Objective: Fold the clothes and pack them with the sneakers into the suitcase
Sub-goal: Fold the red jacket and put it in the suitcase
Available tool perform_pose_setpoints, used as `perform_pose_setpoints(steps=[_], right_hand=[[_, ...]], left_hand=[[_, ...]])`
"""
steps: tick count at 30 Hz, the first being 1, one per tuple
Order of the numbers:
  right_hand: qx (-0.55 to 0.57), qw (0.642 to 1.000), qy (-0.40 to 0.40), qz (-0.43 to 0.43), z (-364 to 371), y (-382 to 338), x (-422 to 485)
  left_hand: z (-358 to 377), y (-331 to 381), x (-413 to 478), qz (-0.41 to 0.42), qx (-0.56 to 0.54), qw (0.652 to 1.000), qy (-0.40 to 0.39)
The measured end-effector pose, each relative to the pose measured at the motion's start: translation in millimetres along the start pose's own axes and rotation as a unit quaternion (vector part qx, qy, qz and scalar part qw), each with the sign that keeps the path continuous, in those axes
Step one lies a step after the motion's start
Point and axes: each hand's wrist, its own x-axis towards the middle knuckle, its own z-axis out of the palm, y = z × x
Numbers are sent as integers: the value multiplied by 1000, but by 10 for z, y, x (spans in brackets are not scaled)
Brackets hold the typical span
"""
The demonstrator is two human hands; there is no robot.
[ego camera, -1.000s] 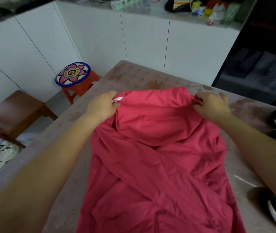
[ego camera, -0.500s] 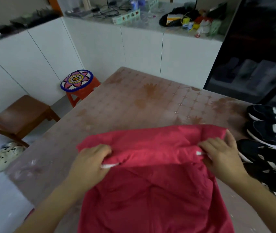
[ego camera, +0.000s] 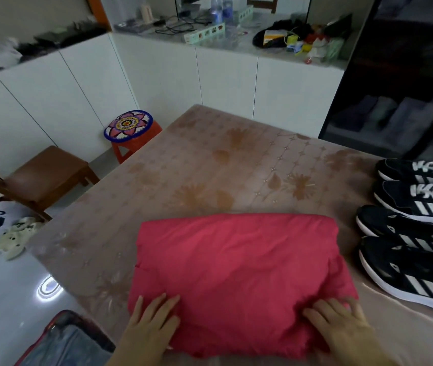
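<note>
Folded red fabric garment (ego camera: 236,270) at the brown floral table's (ego camera: 210,165) near edge: left hand (ego camera: 152,323) and right hand (ego camera: 342,328) are pressing it flat, fingers spread, seemingly finishing the fold; next, a two-handed lift into the red-edged suitcase (ego camera: 62,342).

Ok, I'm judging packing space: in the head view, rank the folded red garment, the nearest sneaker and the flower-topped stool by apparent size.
1. folded red garment
2. nearest sneaker
3. flower-topped stool
The stool stands farther from the camera, so its last place is unsure. The sneaker is cropped.

The table (ego camera: 236,167) bears a folded red garment (ego camera: 236,260) and, seemingly, four sneakers (ego camera: 410,232).
</note>
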Motion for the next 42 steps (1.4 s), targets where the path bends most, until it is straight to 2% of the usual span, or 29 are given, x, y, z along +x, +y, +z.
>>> perform_pose_setpoints(steps=[2,4,6,8,11,14,18,23,28,31,36,41,42], right_hand=[[11,1000,-20,14,-87,-24,6],[38,998,-6,45,-251,-99,90],[54,996,18,66,-378,-253,217],[59,996,8,68,-391,-451,355],[41,994,-92,41,-186,-630,525],[17,982,-184,46,42,-584,595],[19,970,-236,61,197,-522,628],[13,973,-225,53,248,-512,626],[28,987,-154,46,41,-582,856],[15,992,-114,54,-50,-565,1275],[-8,978,-166,130,162,-371,1779],[-11,974,-181,137,523,-273,1693],[-2,967,-207,146,541,-283,1694]], left_hand=[[-91,24,34,-10,-22,999,-21],[-233,83,147,-44,-61,996,-41],[-352,219,333,-69,-52,996,-35],[-382,420,549,-71,-28,994,-74],[-212,612,784,-70,17,987,-141],[-4,633,891,-92,23,980,-174],[174,619,940,-91,14,978,-185],[267,562,946,-78,21,982,-169],[82,422,1123,-84,-4,993,-77],[-15,306,1400,-120,11,990,-71],[74,38,1733,-165,19,981,-100],[297,-28,1748,-171,2,977,-126],[333,-33,1749,-170,0,978,-124]])
